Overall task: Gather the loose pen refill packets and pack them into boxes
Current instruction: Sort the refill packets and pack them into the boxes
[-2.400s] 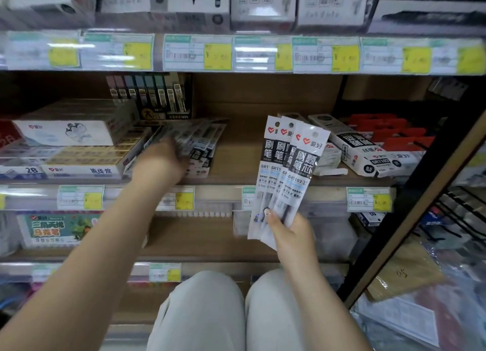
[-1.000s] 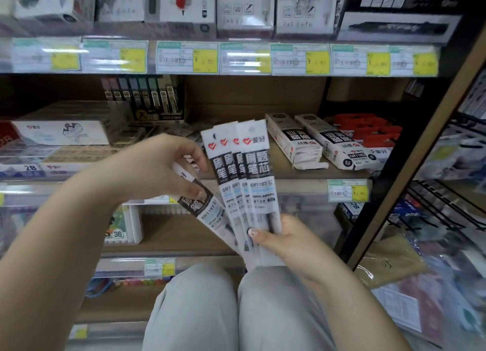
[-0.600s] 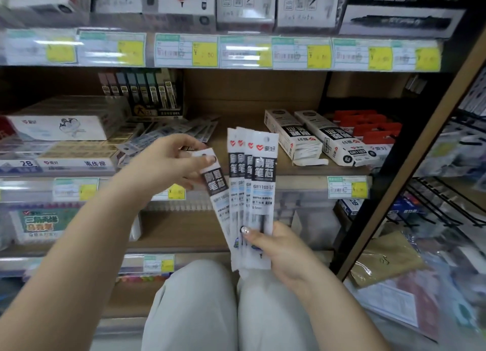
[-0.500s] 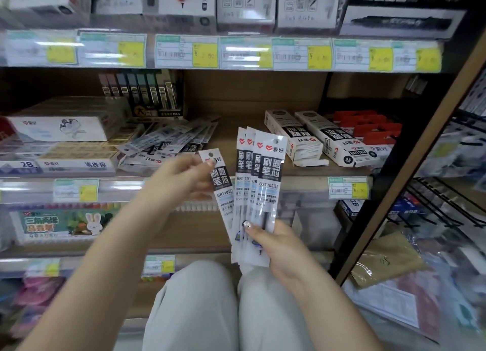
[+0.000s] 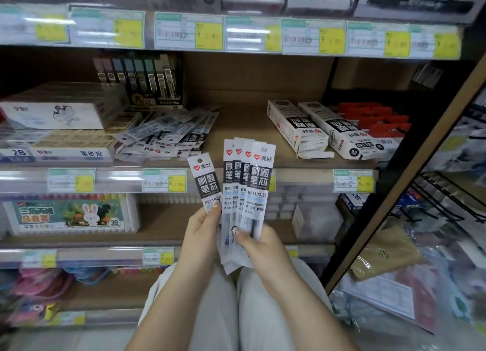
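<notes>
My right hand point(image 5: 259, 248) grips a fan of several white and black pen refill packets point(image 5: 252, 190) upright in front of the shelf. My left hand point(image 5: 202, 229) holds one more refill packet point(image 5: 206, 181) upright, just left of the fan and slightly apart from it. A loose heap of refill packets point(image 5: 165, 137) lies on the middle shelf behind my hands. Two long white refill boxes point(image 5: 297, 130) lie on the same shelf to the right; the nearer one has an open end flap.
Red packages point(image 5: 376, 122) sit right of the boxes. Eraser boxes point(image 5: 71, 143) and a white box point(image 5: 55, 111) fill the shelf's left side. A crayon box point(image 5: 71, 214) stands on the lower shelf. A shelf post point(image 5: 410, 172) slants along the right.
My left hand took one packet from the shelf heap and brought it down beside the fan in my right hand. It now holds that packet lower down, upright.
</notes>
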`<state>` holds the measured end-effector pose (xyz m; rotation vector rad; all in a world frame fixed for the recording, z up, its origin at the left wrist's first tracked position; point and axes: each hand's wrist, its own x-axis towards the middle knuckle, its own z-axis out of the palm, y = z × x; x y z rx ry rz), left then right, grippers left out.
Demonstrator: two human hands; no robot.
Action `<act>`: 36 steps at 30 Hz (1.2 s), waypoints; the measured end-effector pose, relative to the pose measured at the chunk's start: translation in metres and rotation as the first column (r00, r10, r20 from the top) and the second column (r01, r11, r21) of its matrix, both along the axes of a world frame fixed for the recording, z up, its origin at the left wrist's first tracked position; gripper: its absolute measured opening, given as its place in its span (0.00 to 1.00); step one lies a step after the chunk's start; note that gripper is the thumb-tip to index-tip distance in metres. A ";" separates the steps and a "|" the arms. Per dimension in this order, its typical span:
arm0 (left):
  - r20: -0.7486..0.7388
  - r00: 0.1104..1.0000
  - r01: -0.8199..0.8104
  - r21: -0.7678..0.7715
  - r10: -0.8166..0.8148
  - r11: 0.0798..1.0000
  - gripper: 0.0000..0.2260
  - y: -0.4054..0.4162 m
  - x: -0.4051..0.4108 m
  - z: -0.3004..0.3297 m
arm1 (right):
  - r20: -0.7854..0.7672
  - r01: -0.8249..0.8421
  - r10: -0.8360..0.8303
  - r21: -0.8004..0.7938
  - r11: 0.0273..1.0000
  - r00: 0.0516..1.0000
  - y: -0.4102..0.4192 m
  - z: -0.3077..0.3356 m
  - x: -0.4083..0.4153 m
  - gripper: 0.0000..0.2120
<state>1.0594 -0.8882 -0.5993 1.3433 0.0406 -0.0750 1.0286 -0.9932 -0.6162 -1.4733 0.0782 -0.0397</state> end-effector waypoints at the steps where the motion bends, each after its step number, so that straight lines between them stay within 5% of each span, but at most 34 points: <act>1: -0.005 1.000 -0.003 -0.001 0.003 1.000 0.15 0.001 0.001 0.001 | 0.006 0.001 -0.001 0.001 1.000 1.000 0.001 -0.001 0.001 0.13; 12: -0.035 0.991 0.127 0.021 -0.126 0.992 0.16 -0.003 0.004 0.016 | 0.065 0.062 -0.059 -0.039 0.997 0.996 0.005 -0.003 0.006 0.12; 25: 0.095 0.980 0.146 0.254 -0.175 0.956 0.18 -0.023 -0.001 0.041 | 0.043 -0.050 0.048 0.056 0.997 0.998 -0.012 0.001 -0.001 0.12; 32: 0.443 0.883 -0.059 0.436 -0.157 0.898 0.10 -0.036 0.027 0.079 | 0.190 0.482 -0.472 -0.005 0.876 0.861 -0.026 -0.002 -0.005 0.10; 36: 0.507 0.833 -0.278 0.730 -0.221 0.624 0.06 -0.062 0.059 0.097 | 0.147 0.597 -0.603 0.083 0.798 0.784 -0.035 -0.001 -0.005 0.07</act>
